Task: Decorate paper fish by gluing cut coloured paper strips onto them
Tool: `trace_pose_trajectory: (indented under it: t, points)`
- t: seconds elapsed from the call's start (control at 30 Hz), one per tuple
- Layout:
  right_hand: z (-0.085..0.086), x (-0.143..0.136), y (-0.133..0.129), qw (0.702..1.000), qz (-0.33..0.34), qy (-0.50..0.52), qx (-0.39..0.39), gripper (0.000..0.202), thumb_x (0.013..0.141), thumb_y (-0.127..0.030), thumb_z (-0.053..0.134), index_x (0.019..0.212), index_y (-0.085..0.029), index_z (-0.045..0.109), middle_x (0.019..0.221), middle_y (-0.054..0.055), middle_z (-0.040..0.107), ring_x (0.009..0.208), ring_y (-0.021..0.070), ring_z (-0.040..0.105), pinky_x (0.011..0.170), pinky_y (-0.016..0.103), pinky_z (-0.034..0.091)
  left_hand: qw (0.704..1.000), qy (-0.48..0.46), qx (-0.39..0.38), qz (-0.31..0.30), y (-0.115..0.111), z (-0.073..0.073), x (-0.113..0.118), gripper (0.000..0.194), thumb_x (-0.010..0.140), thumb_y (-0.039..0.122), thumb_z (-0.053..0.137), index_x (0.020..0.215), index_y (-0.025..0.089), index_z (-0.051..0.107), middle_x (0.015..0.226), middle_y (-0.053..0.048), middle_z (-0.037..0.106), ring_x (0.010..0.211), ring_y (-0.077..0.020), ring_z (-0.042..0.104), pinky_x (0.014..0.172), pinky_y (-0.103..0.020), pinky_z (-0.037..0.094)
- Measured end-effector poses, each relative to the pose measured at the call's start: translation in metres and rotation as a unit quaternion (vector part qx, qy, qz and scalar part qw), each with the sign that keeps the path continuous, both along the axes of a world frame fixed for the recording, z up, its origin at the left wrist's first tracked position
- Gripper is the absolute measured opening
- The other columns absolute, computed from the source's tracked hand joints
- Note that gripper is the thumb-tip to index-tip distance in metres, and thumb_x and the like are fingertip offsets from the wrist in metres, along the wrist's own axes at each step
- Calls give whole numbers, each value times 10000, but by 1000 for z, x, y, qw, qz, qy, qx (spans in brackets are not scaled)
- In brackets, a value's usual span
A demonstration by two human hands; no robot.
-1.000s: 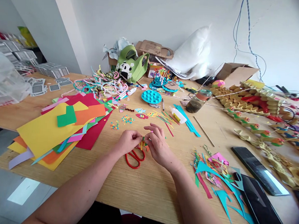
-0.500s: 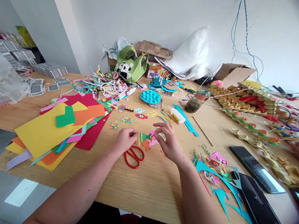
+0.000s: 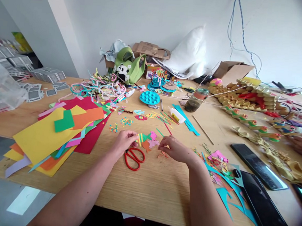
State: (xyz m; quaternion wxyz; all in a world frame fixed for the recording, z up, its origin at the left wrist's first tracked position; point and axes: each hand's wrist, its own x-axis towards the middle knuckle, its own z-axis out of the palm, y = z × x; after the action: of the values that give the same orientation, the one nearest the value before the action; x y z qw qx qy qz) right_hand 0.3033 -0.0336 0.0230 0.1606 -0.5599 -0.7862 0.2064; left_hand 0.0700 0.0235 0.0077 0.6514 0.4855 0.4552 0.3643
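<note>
My left hand pinches a green paper fish with yellow stripes by one end, just above the table. Close beside it lie an orange paper fish and pink and lilac paper fish. My right hand is lowered over the table to their right, fingers bent and pressed together; I cannot make out what is between them. Small orange paper scraps lie beneath its fingertips. Red-handled scissors rest below my left hand.
Coloured paper sheets are stacked at left. Beyond my hands are a glue bottle, thin paper strips and a glass jar. Paper offcuts and phones lie right. Another person's hand shows at the right edge.
My right hand has moved down and away from the green fish, its fingers curling. My left hand keeps its pinch on the fish, where more yellow stripes now show.
</note>
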Motion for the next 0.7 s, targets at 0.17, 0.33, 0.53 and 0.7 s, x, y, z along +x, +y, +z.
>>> trace_pose_trajectory:
  t: [0.17,0.33,0.53,0.7]
  points:
    - [6,-11,2,994,-71,55,67,97,826,-225,615,765,-214,690,799,40,678,793,200,616,747,352,488,1000,-24,-15,-6,0,-1,0,191,591,245,749,721,125,678,577,0,648,475,-96,577,517,-221,485]
    - [12,-42,1,964,-76,124,222,95,892,-252,580,886,-230,672,878,63,663,886,228,569,831,411,462,999,-40,-20,-16,0,-1,-1,158,586,178,748,718,116,686,596,-9,661,517,-106,604,552,-227,498]
    - [6,-68,-2,959,-29,98,263,169,936,-219,502,958,-218,670,860,79,635,856,230,505,751,386,460,998,-35,-22,-43,-3,0,2,40,638,140,683,673,131,701,575,5,660,500,-101,596,559,-225,497]
    - [2,-73,-2,963,-29,57,263,156,942,-207,495,951,-206,651,858,82,626,840,232,492,730,376,449,997,-5,4,-72,-7,1,4,56,665,159,653,650,137,702,546,4,652,508,-112,605,566,-223,487]
